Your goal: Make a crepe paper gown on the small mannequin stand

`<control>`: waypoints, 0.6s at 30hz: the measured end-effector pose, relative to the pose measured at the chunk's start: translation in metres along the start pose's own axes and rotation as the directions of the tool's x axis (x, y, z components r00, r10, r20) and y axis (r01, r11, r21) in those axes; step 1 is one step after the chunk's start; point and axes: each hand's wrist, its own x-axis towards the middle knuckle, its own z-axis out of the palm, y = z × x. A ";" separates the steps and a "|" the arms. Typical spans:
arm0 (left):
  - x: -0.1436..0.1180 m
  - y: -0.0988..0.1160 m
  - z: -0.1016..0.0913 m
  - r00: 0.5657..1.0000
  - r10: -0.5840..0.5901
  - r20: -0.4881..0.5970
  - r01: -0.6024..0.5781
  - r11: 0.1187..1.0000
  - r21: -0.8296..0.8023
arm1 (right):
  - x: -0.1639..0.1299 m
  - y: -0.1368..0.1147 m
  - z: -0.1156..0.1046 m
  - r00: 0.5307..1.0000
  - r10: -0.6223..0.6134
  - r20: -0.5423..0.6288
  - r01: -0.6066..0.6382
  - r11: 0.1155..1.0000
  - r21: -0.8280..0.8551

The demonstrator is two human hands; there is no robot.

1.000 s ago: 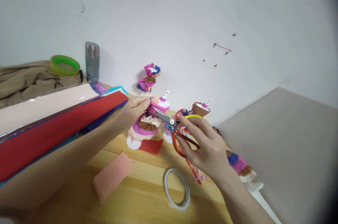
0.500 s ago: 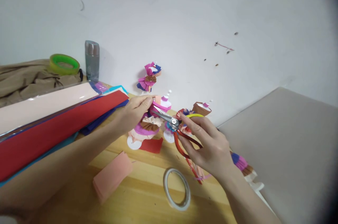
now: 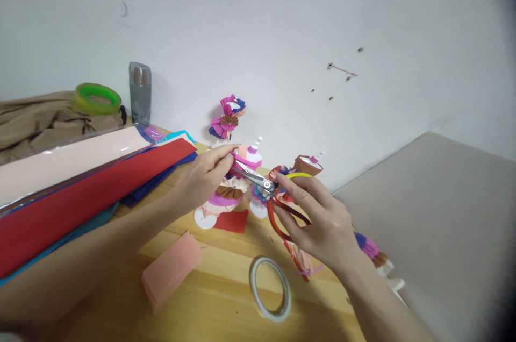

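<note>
My right hand [image 3: 318, 213] grips scissors [image 3: 266, 185] by their red and yellow handles, the blades slightly apart and pointing left. The blade tips lie at a magenta crepe paper strip [image 3: 248, 163] around the bodice of a small white dress form [image 3: 255, 155]. Beside the tips, my left hand [image 3: 213, 167] pinches the strip's left end, its fingers closed. Below them, the form wears a ruffled skirt with a cream and brown paper rosette [image 3: 233, 189]. The form's round white base [image 3: 205, 218] rests on the table.
More paper-dressed forms stand behind, one pink and blue [image 3: 228, 119], another brown-topped [image 3: 308, 164]. A white tape roll [image 3: 255, 288], folded pink paper [image 3: 173, 269] and a red paper piece [image 3: 231, 221] lie nearby. Long paper sheets [image 3: 100, 191] and a grey flask [image 3: 140, 94] are at left.
The scissors have shifted slightly right. My left fingers have moved a little at the magenta strip, while the dress form stays in place.
</note>
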 end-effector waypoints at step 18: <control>-0.002 0.017 0.003 0.999 0.041 -0.005 -0.039 0.970 0.242 | 0.001 0.005 -0.007 0.999 -0.035 0.032 0.035 0.999 -0.009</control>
